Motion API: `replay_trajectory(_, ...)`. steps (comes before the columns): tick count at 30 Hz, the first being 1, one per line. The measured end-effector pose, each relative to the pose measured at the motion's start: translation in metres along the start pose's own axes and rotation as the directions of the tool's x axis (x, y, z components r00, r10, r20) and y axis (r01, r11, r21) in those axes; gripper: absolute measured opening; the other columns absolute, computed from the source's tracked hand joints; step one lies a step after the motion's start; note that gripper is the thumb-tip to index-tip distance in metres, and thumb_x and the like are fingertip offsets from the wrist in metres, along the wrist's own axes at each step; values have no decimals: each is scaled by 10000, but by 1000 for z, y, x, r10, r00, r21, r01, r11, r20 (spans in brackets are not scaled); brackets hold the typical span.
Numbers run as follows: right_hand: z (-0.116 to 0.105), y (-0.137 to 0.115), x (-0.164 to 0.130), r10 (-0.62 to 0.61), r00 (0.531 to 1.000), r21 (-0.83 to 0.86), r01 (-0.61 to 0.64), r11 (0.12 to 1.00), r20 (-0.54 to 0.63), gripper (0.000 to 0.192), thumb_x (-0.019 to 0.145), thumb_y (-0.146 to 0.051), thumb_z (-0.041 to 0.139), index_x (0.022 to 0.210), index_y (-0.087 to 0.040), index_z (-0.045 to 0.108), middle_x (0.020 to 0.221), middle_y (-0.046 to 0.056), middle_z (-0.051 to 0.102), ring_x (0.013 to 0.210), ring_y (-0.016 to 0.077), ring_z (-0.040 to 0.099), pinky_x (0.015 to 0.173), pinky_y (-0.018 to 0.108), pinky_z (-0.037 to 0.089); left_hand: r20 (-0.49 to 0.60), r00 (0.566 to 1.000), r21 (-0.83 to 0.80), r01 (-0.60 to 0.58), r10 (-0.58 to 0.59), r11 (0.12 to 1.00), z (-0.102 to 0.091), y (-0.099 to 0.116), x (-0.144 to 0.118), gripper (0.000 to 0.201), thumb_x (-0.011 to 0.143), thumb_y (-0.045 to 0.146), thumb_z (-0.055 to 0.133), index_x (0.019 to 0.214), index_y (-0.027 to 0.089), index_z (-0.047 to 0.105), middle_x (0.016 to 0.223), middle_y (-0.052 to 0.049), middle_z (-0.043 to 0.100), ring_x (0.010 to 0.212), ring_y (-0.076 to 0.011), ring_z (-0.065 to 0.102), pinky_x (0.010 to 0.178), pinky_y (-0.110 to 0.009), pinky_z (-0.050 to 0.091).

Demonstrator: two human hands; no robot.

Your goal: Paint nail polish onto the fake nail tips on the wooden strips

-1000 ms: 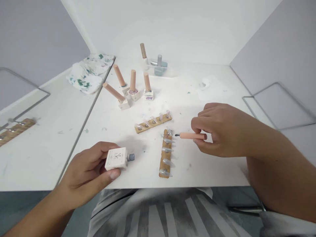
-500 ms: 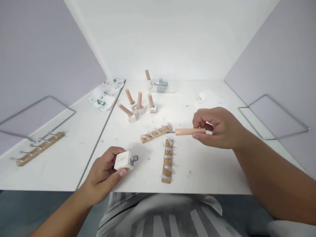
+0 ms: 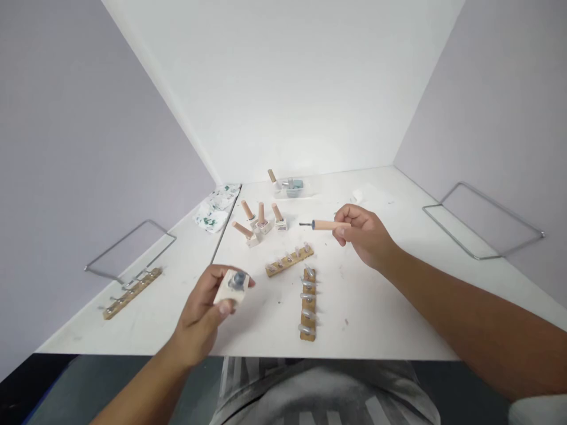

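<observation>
Your right hand (image 3: 364,233) pinches the brush cap (image 3: 325,225) level, bristles pointing left (your left hand (image 3: 208,307) grips the open bottle (image 3: 233,286)).

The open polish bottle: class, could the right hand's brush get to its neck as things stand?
Probably yes: the left hand holds the open bottle neck-up, and nothing lies between it and the brush in the right hand.

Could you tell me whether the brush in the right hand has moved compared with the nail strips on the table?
Yes. The brush has lifted away from the upright nail strip, now beyond the slanted strip, towards the bottles.
</observation>
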State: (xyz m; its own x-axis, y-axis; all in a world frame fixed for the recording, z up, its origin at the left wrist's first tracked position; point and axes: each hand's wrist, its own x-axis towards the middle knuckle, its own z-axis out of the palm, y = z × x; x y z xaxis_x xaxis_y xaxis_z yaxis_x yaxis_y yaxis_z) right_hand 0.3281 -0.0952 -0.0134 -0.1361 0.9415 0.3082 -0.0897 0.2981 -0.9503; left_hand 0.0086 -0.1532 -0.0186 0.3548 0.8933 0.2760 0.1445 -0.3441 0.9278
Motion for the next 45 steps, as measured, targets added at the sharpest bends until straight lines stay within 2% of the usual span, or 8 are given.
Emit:
replay_trajectory(5, -5, 0, 5, -86, 983, 55, 96, 994, -162, 97, 723, -203, 586, 739, -192, 491, 491, -86, 414, 475, 84, 402, 528, 251, 319, -104, 987, 3, -120, 120, 993, 8, 14, 54, 233, 797, 336, 676, 981, 215, 596, 913, -39, 538, 815, -170, 492, 672, -263, 421)
replay_trajectory(7, -9, -1, 7, -124, 967, 43, 137, 990, -223, 90, 725, -191, 578, 744, -197, 490, 496, -89, 403, 479, 83, 397, 532, 251, 311, -108, 985, -16, -140, 137, 990, 15, 16, 75, 227, 764, 292, 710, 955, 214, 614, 874, -16, 512, 779, -146, 474, 668, -247, 410)
replay_trajectory(13, -18, -6, 4, -294, 884, -36, 303, 952, -363, 87, 699, -149, 567, 710, -200, 496, 529, -71, 409, 503, 92, 377, 526, 257, 274, 41, 998, -134, -46, 51, 990, 36, 19, 111, 185, 777, 268, 651, 936, 207, 577, 784, 8, 505, 610, -102, 416, 507, -206, 353)
replay_trajectory(16, -19, -2, -2, -375, 881, -109, 358, 927, -290, 65, 716, -168, 564, 710, -198, 507, 551, -57, 405, 505, 100, 359, 527, 270, 284, 94, 995, -95, -9, 18, 995, 41, 13, 111, 153, 798, 239, 605, 944, 209, 570, 747, 18, 492, 586, -97, 419, 514, -210, 386)
replay_trajectory(22, -12, 5, -11, -320, 946, -142, 309, 940, -58, 86, 762, -160, 534, 760, -206, 461, 582, -53, 391, 516, 103, 343, 503, 259, 275, 177, 979, 84, 84, -97, 993, 44, 0, 95, 210, 828, 272, 635, 1007, 213, 542, 731, 16, 509, 657, -126, 459, 583, -243, 401)
replay_trajectory(26, -9, 0, -14, -346, 937, -209, 347, 914, 43, 107, 752, -127, 512, 760, -205, 439, 578, -59, 370, 496, 90, 319, 474, 244, 250, 217, 968, 259, 64, -122, 964, 48, 3, 88, 197, 849, 304, 602, 1011, 222, 526, 741, 17, 506, 648, -131, 451, 592, -260, 396)
replay_trajectory(31, -4, -11, -15, -412, 909, -360, 407, 840, 66, 124, 689, -111, 496, 704, -200, 412, 568, -61, 351, 489, 78, 283, 454, 228, 234, 215, 973, 363, 1, -85, 932, 54, 7, 85, 186, 832, 294, 595, 988, 217, 530, 690, 28, 479, 606, -127, 448, 558, -251, 393)
replay_trajectory(45, -1, -19, -13, -475, 876, -487, 450, 748, 81, 132, 647, -142, 480, 660, -204, 364, 535, -66, 308, 464, 68, 249, 441, 218, 217, 230, 973, 501, -102, -19, 860, 54, 4, 83, 232, 823, 316, 592, 1011, 203, 517, 642, 39, 472, 543, -120, 439, 539, -255, 397)
